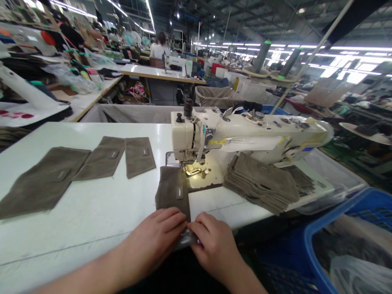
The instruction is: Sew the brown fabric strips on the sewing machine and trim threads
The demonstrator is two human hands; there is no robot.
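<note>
An olive-brown fabric piece (171, 183) with a small label lies on the white table, its far end at the needle area of the sewing machine (190, 134). My left hand (163, 230) is closed on the near end of this piece, fingers curled over it. Beside it, my right hand (211, 239) pinches at the near right corner, thumb and fingertips together. The two hands almost touch at the table's front edge. Something small and shiny shows between them, too unclear to name.
Flat olive pieces (141, 157) lie in a row on the white table (92, 241) at left. Right of the needle, a stack of similar pieces (260, 183) rests under the machine arm. A blue basket (309, 237) holding plastic stands at lower right. Other workstations and people are farther back.
</note>
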